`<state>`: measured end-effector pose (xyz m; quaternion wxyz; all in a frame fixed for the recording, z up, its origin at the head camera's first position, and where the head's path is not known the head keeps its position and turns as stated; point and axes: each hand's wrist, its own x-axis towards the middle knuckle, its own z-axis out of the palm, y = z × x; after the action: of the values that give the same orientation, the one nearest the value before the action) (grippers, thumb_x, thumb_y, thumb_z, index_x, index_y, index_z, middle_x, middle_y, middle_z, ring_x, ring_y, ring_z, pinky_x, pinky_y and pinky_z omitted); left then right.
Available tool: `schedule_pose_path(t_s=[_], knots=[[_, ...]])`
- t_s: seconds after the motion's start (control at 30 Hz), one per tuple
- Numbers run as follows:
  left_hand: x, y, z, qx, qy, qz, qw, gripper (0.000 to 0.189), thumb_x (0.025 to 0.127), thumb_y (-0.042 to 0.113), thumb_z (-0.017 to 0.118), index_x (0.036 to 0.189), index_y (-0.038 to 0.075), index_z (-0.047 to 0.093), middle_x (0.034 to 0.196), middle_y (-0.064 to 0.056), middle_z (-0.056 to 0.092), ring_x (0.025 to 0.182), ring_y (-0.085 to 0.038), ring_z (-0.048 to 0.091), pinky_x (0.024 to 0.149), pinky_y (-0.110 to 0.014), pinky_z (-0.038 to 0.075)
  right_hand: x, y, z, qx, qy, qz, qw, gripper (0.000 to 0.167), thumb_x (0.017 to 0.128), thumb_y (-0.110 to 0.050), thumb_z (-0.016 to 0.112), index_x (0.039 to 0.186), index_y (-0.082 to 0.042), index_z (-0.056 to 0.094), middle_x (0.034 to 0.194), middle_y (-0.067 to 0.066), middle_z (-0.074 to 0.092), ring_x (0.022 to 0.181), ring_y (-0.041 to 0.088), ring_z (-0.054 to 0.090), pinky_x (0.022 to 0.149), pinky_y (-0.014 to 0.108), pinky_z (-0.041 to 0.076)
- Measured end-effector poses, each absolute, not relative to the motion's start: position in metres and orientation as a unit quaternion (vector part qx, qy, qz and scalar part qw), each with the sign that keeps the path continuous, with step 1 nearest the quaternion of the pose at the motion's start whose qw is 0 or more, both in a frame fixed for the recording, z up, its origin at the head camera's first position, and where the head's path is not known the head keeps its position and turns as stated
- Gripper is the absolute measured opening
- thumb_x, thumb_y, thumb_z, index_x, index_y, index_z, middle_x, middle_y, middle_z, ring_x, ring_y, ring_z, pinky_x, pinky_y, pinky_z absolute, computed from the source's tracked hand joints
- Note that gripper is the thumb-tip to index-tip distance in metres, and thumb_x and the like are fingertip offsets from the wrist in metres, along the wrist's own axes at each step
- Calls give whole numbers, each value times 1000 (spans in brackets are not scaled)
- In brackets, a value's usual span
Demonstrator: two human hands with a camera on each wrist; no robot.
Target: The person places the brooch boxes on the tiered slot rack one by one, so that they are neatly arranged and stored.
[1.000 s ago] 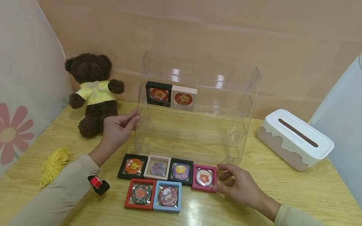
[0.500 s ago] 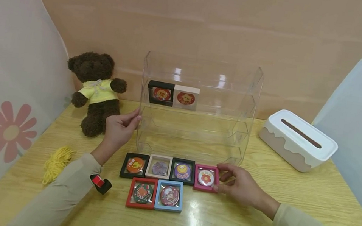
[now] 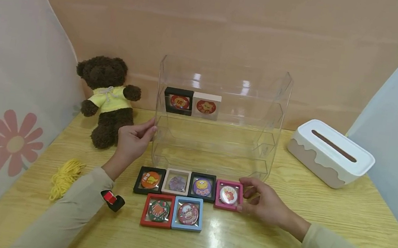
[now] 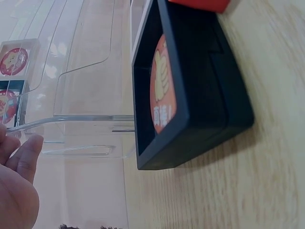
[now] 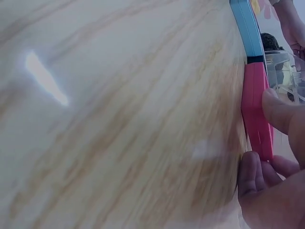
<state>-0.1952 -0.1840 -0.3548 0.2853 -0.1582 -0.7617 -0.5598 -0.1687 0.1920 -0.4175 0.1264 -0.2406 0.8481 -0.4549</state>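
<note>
My left hand (image 3: 132, 139) pinches the left side edge of a clear acrylic display rack (image 3: 219, 145) between thumb and fingers. At the pink square display frame (image 3: 227, 207), my right hand (image 3: 267, 203) grips the right side, thumb on the near edge in the right wrist view. That frame lies on the table and holds a white badge with a red flower. It ends a row with a black frame (image 3: 137, 179), a cream frame (image 3: 166, 180) and another black frame (image 3: 192, 185). Red (image 3: 144, 209) and light blue (image 3: 200, 215) frames lie in front. A black frame (image 3: 179, 93) and a white frame (image 3: 207, 97) stand in the rack.
A brown teddy bear (image 3: 110, 106) in a yellow shirt sits behind the left hand. Yellow yarn (image 3: 66, 178) lies beside the left forearm. To the rack's right stands a white-topped tissue box (image 3: 331, 154). A wall rises close behind the rack.
The head view has drifted slightly, so the whole scene sits a little further right and higher. Both hands keep their holds on the rack and the pink frame.
</note>
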Motion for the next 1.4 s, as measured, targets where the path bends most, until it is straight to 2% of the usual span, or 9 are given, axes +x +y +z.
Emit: schedule_pose_path(t_s=[0.2, 0.37, 0.6, 0.73, 0.83, 1.0, 1.27, 1.3, 1.4], knots=[[-194, -184, -354, -153, -761, -561, 287, 22, 87, -12, 62, 109, -17, 61, 94, -28, 64, 77, -45, 63, 62, -18, 55, -165, 192, -417, -261, 850, -448, 92, 62, 74, -14, 84, 124, 3, 51, 101, 10, 58, 90, 25, 58, 72, 31, 56], [-195, -185, -354, -156, -759, -561, 291, 22, 86, -13, 61, 108, -17, 61, 94, -29, 64, 76, -44, 64, 61, -17, 55, -163, 191, -417, -255, 841, -472, 72, 57, 72, -6, 83, 120, 2, 53, 101, 11, 59, 89, 26, 59, 72, 32, 56], [-194, -184, -353, -152, -757, -569, 282, 22, 86, -14, 61, 108, -18, 60, 97, -29, 63, 78, -45, 63, 62, -19, 55, -164, 194, -418, -268, 829, -490, 14, 34, 76, 1, 78, 105, -1, 61, 91, 8, 63, 78, 19, 62, 61, 29, 56], [-194, -184, -354, -148, -756, -572, 283, 22, 86, -15, 61, 107, -18, 61, 97, -30, 63, 78, -37, 66, 62, -20, 56, -166, 198, -415, -282, 822, -494, -1, 24, 79, 5, 74, 99, -2, 62, 92, 9, 63, 74, 17, 64, 53, 29, 55], [-195, -184, -354, -149, -756, -570, 285, 22, 86, -14, 62, 107, -18, 61, 96, -30, 63, 76, -32, 68, 61, -19, 55, -166, 199, -411, -287, 826, -485, -17, 20, 81, 5, 72, 96, -4, 63, 93, 8, 63, 74, 16, 64, 51, 29, 55], [-195, -184, -354, -152, -758, -567, 285, 21, 86, -12, 62, 107, -17, 62, 93, -28, 64, 75, -30, 68, 60, -18, 55, -165, 200, -406, -297, 829, -471, -51, 19, 82, 7, 70, 94, -6, 64, 90, 6, 64, 73, 15, 64, 51, 27, 54], [-195, -185, -355, -147, -761, -566, 281, 22, 87, -11, 62, 108, -16, 62, 92, -27, 65, 76, -41, 65, 59, -17, 54, -165, 202, -403, -304, 829, -465, -71, 21, 80, 10, 70, 92, -6, 65, 88, 6, 66, 73, 14, 65, 49, 27, 54], [-197, -187, -359, -145, -761, -566, 281, 22, 87, -10, 63, 108, -14, 63, 92, -27, 65, 75, -38, 67, 58, -16, 54, -165, 202, -403, -301, 831, -462, -73, 21, 80, 10, 70, 92, -6, 65, 88, 6, 66, 74, 14, 65, 50, 27, 55], [-198, -187, -360, -142, -764, -563, 281, 21, 87, -10, 63, 108, -15, 63, 91, -27, 65, 74, -38, 67, 56, -15, 53, -167, 204, -399, -293, 836, -457, -77, 20, 80, 10, 71, 91, -6, 66, 89, 5, 68, 75, 12, 66, 53, 27, 56]])
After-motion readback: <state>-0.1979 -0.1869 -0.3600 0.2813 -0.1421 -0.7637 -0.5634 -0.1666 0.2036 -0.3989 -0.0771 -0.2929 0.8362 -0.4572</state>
